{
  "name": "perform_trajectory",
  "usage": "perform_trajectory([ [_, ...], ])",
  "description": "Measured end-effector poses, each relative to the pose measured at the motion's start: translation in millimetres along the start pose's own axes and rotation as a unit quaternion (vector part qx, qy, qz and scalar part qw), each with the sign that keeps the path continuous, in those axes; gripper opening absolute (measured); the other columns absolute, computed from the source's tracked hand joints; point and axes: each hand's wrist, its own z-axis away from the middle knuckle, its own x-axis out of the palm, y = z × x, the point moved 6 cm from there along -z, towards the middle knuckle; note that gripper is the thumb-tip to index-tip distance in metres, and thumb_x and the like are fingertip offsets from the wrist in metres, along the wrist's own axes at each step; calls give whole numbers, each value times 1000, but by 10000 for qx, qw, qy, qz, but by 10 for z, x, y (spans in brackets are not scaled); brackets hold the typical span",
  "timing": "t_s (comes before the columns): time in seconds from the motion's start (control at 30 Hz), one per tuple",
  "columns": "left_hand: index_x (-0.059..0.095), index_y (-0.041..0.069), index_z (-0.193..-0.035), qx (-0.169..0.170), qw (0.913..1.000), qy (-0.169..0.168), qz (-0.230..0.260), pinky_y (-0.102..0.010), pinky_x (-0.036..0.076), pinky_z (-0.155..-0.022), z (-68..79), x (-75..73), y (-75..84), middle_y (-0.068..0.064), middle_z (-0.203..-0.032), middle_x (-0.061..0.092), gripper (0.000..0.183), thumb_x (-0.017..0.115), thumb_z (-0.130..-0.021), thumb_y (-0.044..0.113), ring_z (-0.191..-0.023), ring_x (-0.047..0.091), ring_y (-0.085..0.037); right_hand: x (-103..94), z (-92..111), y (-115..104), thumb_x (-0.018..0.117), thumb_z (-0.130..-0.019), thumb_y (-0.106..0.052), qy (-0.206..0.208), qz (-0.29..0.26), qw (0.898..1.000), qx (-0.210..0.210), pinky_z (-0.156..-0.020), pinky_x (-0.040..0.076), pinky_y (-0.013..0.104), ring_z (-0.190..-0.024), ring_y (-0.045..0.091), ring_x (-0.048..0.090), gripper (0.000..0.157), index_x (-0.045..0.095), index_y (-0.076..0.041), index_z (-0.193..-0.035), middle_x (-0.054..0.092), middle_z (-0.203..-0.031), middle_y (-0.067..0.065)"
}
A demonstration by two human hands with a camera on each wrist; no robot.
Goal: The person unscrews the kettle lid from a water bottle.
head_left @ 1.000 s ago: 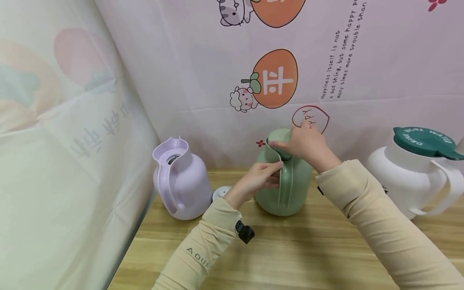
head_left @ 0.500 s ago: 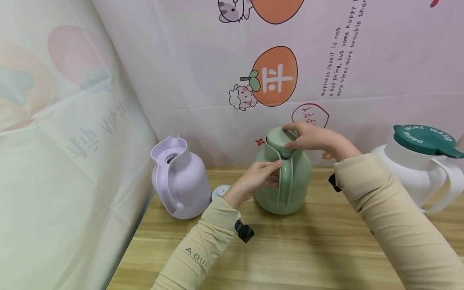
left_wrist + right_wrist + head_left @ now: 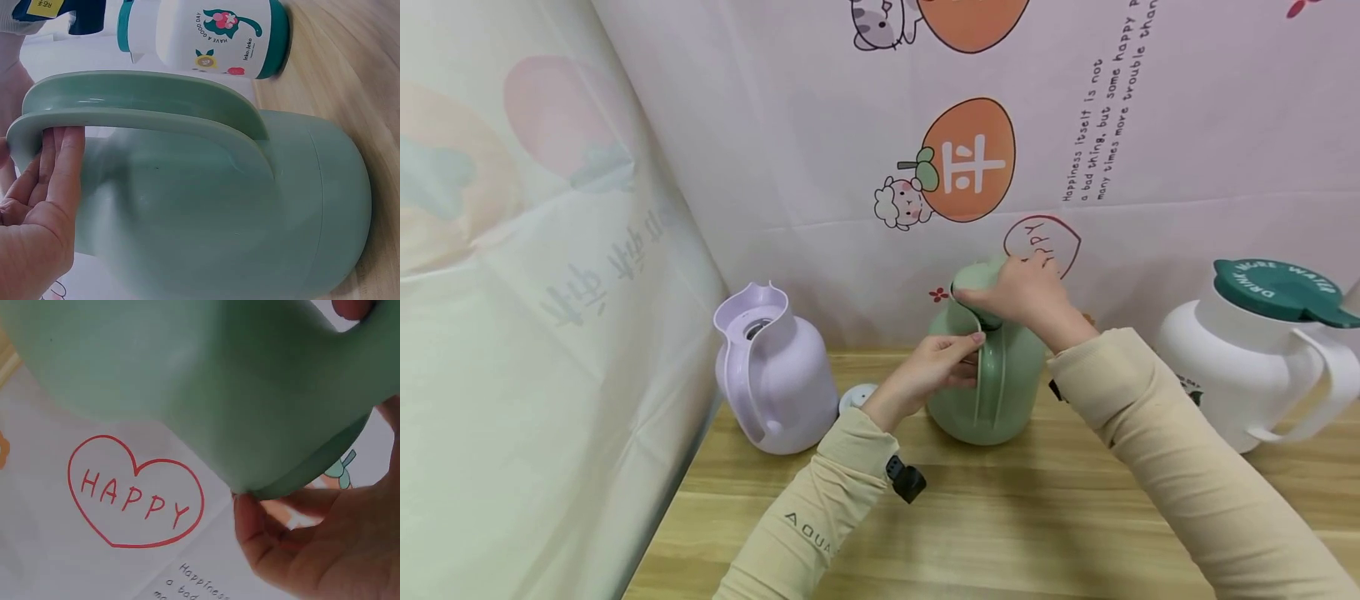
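Observation:
A light green thermos jug (image 3: 1022, 383) stands upright on the wooden table, its spout and neck at the top. My left hand (image 3: 925, 371) grips the top of its handle (image 3: 992, 375); in the left wrist view the fingers (image 3: 65, 169) pass under the handle (image 3: 156, 115). At the mouth my right hand (image 3: 1033, 292) grips the round green lid (image 3: 976, 280), thumb across the near side. The right wrist view shows that hand (image 3: 312, 550) at the rim, with part of the lid (image 3: 325, 462) visible. The threads under the lid are hidden.
A lilac jug (image 3: 793, 375) without a lid stands to the left, with a small white round stopper (image 3: 856, 397) beside it. On the right is a white jug (image 3: 1232, 375) with a dark green lid (image 3: 1273, 292). A printed cloth (image 3: 820, 167) hangs close behind.
My right hand has loosened and shifted back on the lid, then turned and taken a fresh grip with the thumb across it. The left hand and the jug have stayed put.

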Motion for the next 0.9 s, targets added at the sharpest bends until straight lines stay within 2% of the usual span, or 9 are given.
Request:
perform_trajectory([
  [0.17,59,-6,-124,16,10000,-18,55,-36,54,-95,3,3,7,-24,-123,61,45,44,-102,31,-113,63,-31,-44,-51,7,61,-84,-48,-404,-252,9967,-653,-96,41,60,-119,50,41,86,36,17,-135,40,-133,40],
  [0.23,58,-6,-124,9,10000,-25,61,-36,54,-95,4,2,9,-24,-123,60,45,44,-102,31,-114,63,-31,-58,-62,10,63,-84,-40,-628,-520,9924,-920,-94,44,57,-114,45,47,84,33,17,-138,44,-132,37],
  [0.33,59,-5,-124,8,10000,-34,59,-35,54,-95,0,0,6,-24,-122,61,45,44,-102,31,-113,63,-30,-61,-64,24,63,-85,-32,-984,-957,9843,-1108,-96,45,56,-114,41,49,82,27,16,-141,43,-135,35],
  [0.43,59,-5,-124,18,10000,-67,65,-35,54,-95,-12,-1,-3,-24,-123,61,45,44,-102,31,-113,63,-30,-54,-72,32,60,-88,-40,-962,-958,9863,-937,-102,38,61,-124,46,41,85,24,13,-144,36,-141,36],
  [0.53,59,-6,-124,23,9999,-84,52,-35,53,-96,-19,-3,-8,-24,-123,61,46,44,-102,31,-114,63,-30,-54,-66,22,55,-87,-59,-487,-446,9965,-518,-105,33,65,-131,54,29,96,26,13,-143,27,-143,41],
  [0.63,59,-7,-123,30,9999,-85,51,-35,53,-96,-18,-3,-7,-24,-123,61,46,43,-102,31,-114,63,-30,-55,-41,-10,55,-81,-70,28,108,9998,-153,-101,36,64,-126,57,30,104,33,15,-137,31,-136,44],
  [0.73,59,-7,-123,5,10000,-75,56,-36,53,-96,-9,-2,-2,-24,-123,61,46,44,-102,31,-114,62,-30,-47,-11,-40,56,-79,-70,204,340,9992,10,-96,41,60,-120,54,37,102,38,16,-131,38,-128,43],
  [0.9,59,-7,-122,-17,10000,-58,45,-36,53,-96,6,2,12,-23,-123,61,46,43,-102,32,-114,63,-30,-28,-14,-38,57,-81,-62,34,203,9998,-55,-96,42,61,-120,52,37,94,40,17,-129,39,-128,42],
])
